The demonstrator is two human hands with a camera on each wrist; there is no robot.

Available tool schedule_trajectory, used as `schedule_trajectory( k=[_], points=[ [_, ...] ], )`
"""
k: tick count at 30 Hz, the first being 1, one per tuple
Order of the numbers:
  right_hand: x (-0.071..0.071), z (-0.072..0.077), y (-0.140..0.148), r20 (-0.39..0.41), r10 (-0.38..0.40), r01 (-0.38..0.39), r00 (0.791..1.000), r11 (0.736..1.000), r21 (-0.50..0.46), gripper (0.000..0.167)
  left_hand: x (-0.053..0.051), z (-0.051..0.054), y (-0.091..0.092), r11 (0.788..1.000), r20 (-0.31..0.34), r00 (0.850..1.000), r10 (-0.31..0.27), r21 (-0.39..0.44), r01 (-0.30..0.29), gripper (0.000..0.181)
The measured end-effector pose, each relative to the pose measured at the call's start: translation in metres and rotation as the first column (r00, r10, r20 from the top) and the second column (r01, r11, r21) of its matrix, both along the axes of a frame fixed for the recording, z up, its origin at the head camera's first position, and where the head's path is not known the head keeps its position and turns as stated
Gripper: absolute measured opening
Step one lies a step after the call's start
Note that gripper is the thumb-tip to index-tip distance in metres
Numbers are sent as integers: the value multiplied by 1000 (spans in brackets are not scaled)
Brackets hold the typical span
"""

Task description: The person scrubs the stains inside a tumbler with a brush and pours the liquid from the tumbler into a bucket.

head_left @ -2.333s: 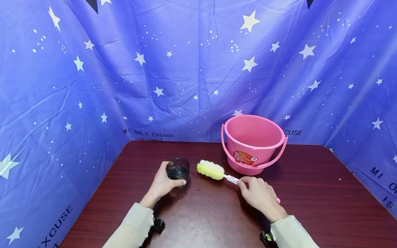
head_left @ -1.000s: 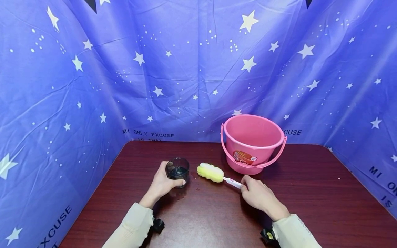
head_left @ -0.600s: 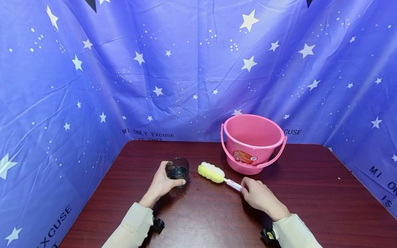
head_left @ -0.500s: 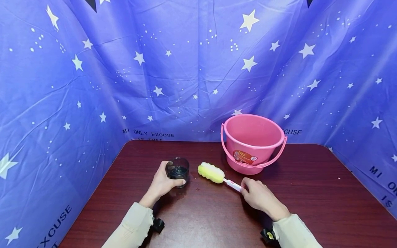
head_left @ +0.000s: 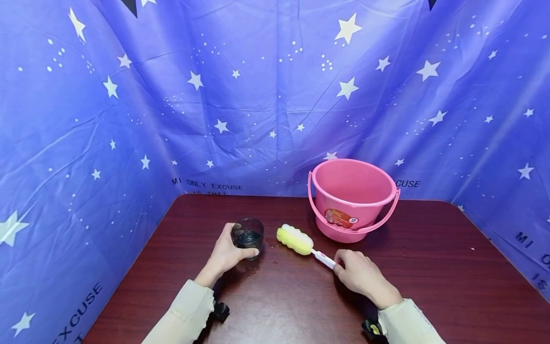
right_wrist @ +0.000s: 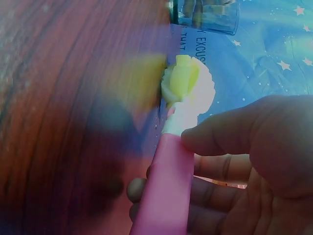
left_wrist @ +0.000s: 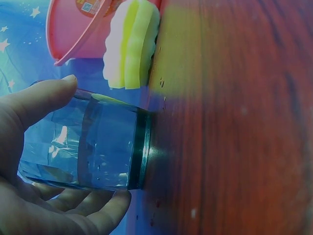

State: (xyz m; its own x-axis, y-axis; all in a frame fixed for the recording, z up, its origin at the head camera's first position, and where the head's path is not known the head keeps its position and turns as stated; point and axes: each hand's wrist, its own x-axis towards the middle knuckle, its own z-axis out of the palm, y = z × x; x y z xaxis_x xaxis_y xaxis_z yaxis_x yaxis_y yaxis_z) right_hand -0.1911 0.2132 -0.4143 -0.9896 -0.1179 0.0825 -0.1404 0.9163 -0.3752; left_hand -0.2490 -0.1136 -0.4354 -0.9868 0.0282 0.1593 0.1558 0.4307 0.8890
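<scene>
In the head view my left hand (head_left: 228,252) grips a dark clear drinking glass (head_left: 253,228) from its left side, thumb across the front. The glass stands upright on the table, with some clear liquid inside. My right hand (head_left: 361,274) holds a sponge bottle brush (head_left: 295,239) by its handle. Its yellow-and-white sponge head points left toward the glass, apart from it. Whether the head touches the table I cannot tell. The right wrist view shows the pink handle (right_wrist: 168,186) with thumb and fingers around it. In the left wrist view, fingers and thumb span the glass (left_wrist: 110,142).
A pink bucket (head_left: 323,196) with its carrying handle hanging at the front stands behind the brush. Small water drops lie on the dark red wooden table (head_left: 275,306) near the glass. A blue star-printed curtain (head_left: 249,95) encloses the table's back and sides.
My right hand has drawn slightly toward me, and the brush has tilted a little; the pink handle end is now hidden behind the hand. The left hand and glass hold their place.
</scene>
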Motion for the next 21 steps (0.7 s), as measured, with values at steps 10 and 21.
schedule_trajectory(
  k=[10, 21],
  points=[
    [1, 1, 0, -8, 12, -12, 1000, 1000, 23, 11, 0, 0, 0, 1000, 2, 1000, 1, -1, -1, 81],
    [2, -1, 0, -23, 24, -24, 999, 999, 34, 11, -1, -1, 0, 1000, -2, 1000, -10, -5, 10, 81]
  ],
)
